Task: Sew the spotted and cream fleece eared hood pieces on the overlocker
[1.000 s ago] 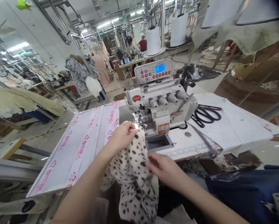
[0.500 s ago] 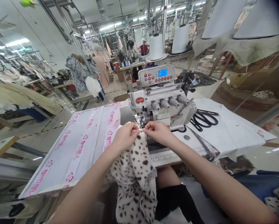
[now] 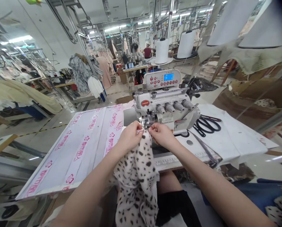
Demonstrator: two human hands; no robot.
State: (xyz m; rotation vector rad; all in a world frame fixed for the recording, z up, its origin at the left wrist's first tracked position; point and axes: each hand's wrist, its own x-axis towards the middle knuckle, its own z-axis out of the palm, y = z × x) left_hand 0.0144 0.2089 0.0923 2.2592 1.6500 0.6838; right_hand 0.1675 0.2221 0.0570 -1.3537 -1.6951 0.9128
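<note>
A white fabric piece with dark spots [image 3: 137,176] hangs from the front of the sewing machine [image 3: 164,105] down over my lap. My left hand [image 3: 132,135] pinches its upper edge just in front of the presser foot area. Close beside it, my right hand [image 3: 161,135] has thumb and finger pressed together at the right end of the same edge. Both sets of fingertips sit right by the needle area, whose small parts are partly hidden behind them. The machine's control panel [image 3: 162,78] has a lit blue display.
Black-handled scissors [image 3: 207,124] lie on the table right of the machine. White paper with pink print [image 3: 84,151] covers the left tabletop. White thread cones [image 3: 162,52] stand behind the machine. Spotted cloth [image 3: 276,209] lies at lower right. Other people sit far back.
The view has shifted slightly, so the machine appears a little further right and lower. Both hands keep their pinch at the fabric edge, with a slightly wider gap between them.
</note>
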